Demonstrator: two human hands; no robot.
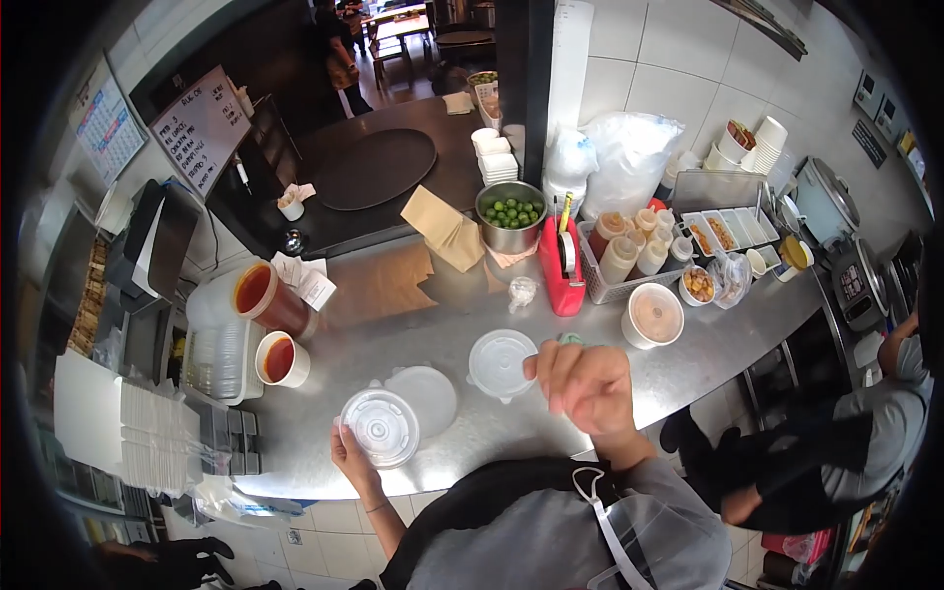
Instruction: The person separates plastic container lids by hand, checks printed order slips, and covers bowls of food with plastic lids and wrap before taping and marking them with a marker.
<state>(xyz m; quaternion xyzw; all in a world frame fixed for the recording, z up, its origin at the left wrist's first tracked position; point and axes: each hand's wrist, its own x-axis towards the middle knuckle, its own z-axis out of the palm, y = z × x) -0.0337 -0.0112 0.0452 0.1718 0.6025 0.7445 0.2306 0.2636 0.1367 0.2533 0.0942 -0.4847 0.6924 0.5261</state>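
A round translucent plastic lid (380,429) is in my left hand (354,457), held by its left edge above the steel counter. Partly behind it lies another round translucent piece (427,401). My right hand (590,385) is raised over the counter with its fingers curled together; whatever they may hold is hidden. Just left of those fingers, a third round lid (500,363) rests on the counter. A small crumpled plastic bundle (522,292) sits farther back.
Red sauce tubs (278,360) stand at the left beside stacked containers (221,344). Behind are a bowl of limes (510,211), a red tape dispenser (563,270), a bottle basket (629,280) and a lidded tub (653,317). A co-worker (836,433) stands at the right.
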